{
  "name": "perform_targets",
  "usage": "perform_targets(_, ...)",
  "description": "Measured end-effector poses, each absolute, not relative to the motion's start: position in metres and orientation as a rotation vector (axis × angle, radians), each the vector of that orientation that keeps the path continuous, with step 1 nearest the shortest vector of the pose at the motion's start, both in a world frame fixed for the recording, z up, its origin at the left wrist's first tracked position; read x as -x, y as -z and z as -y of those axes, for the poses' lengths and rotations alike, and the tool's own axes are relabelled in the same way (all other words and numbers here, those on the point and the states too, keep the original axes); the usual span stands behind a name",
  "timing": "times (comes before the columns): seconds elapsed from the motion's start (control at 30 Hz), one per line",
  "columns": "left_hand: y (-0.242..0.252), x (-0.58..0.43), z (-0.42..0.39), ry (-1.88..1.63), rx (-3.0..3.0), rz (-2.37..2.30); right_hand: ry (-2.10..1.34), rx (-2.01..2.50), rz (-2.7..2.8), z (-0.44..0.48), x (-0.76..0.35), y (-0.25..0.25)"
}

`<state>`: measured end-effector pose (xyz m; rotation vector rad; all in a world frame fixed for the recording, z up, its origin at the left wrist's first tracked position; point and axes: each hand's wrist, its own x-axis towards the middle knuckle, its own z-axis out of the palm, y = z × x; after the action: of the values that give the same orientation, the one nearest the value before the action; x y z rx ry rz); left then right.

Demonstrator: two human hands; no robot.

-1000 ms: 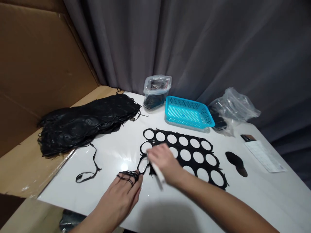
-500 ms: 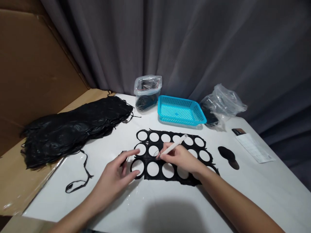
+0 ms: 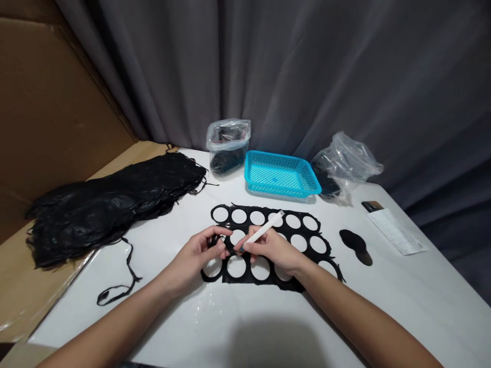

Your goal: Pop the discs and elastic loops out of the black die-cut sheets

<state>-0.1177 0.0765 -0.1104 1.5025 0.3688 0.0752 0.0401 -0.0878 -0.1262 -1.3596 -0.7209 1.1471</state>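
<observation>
A black sheet (image 3: 248, 276) with rows of round cut-out holes lies flat on the white table, and white shows through the holes. My right hand (image 3: 274, 249) rests over its middle, closed around a slim white pen-like tool (image 3: 264, 228) whose upper end slants up and right. The tool's tip is hidden at my fingertips. My left hand (image 3: 203, 250) is closed over the sheet's left part, its thumb and fingers pinched on thin black strips (image 3: 215, 239). The fingertips of both hands are close together.
A pile of black sheets (image 3: 115, 197) lies left, with a loose black strip (image 3: 130, 266) before it. Behind stand a plastic bag (image 3: 229, 148), a blue basket (image 3: 282, 190) and another bag (image 3: 347, 158). Black discs (image 3: 352, 240), a phone (image 3: 371, 206) and paper (image 3: 397, 232) lie right.
My left hand has moved right and its spread fingers have closed in a pinch. My right hand has shifted slightly left with the white tool, bringing the hands together.
</observation>
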Motion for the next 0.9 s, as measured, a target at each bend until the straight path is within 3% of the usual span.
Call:
perform_targets(0.2,0.11,0.125,-0.085,-0.231,-1.421,-0.621,-0.728,1.68,0.973,0.084,-0.038,0.145)
perform_targets(0.53,0.151,0.138,-0.063,-0.317,-2.901,-0.012,-0.538,1.72,1.206,0.082,-0.036,0.155)
perform_targets(0.9,0.154,0.14,-0.059,-0.397,-3.001,0.074,-0.471,1.734,1.283,0.085,-0.035,0.156)
